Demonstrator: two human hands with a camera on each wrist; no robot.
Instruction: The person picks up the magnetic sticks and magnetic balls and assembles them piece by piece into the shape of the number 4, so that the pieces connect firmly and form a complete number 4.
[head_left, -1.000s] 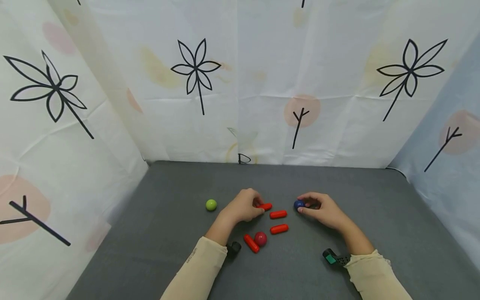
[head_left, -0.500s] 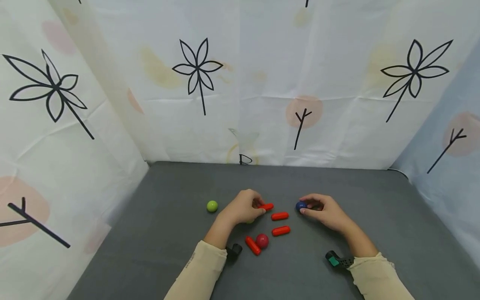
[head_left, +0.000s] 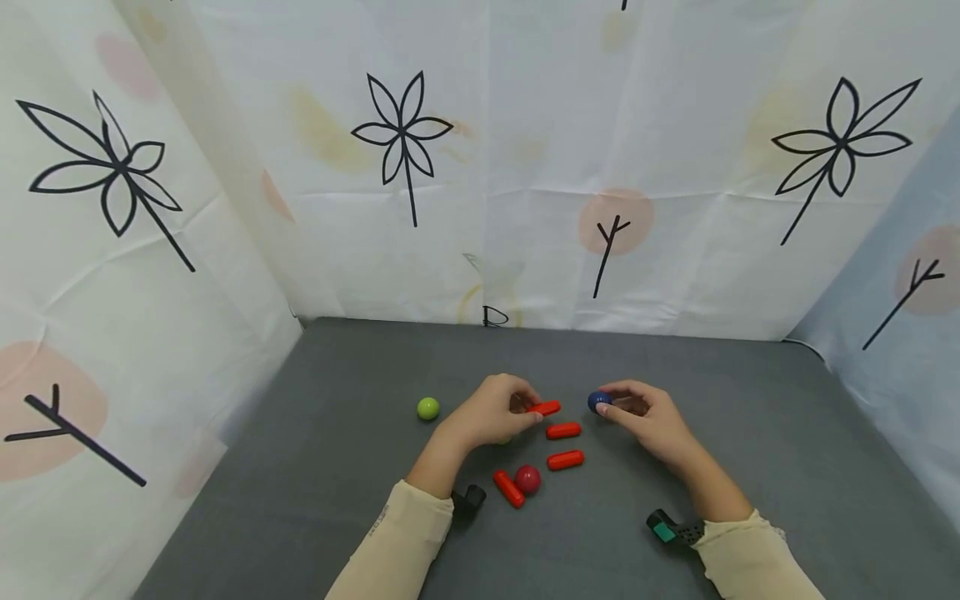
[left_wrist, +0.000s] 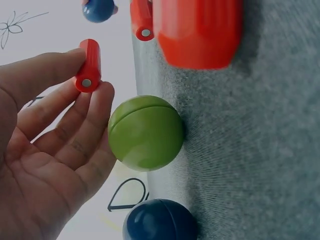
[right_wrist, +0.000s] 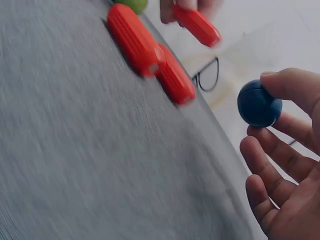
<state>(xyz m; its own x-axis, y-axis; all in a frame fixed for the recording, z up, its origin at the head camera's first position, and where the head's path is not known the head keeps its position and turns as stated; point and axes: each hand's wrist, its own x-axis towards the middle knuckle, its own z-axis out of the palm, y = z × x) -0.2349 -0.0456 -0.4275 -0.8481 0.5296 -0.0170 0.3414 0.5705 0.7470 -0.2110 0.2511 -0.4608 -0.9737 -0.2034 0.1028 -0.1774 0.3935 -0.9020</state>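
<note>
The left hand (head_left: 491, 412) pinches a red rod (head_left: 546, 407) between thumb and fingers; in the left wrist view this rod (left_wrist: 89, 67) shows a small silver disc in its end. A blue ball (head_left: 599, 402) is pinched by the right hand (head_left: 658, 421); the right wrist view shows the ball (right_wrist: 259, 103) between thumb and fingertips. The held rod and ball are a short distance apart, rod on the left. Two more red rods (head_left: 563, 430) (head_left: 566, 460) lie below them on the grey table. A green ball (left_wrist: 146, 133) and a second blue ball (left_wrist: 160, 221) are near the left palm.
Nearer the front, a dark red ball (head_left: 528, 479) lies beside another red rod (head_left: 508, 488). A green ball (head_left: 428, 408) stands left of the left hand on the grey table (head_left: 337, 467). Patterned white cloth (head_left: 525, 167) hangs behind and at the sides.
The left hand has shifted slightly right with its red rod, and the right hand has raised the blue ball a little. The gap between rod and ball is smaller. The view has shifted slightly.
</note>
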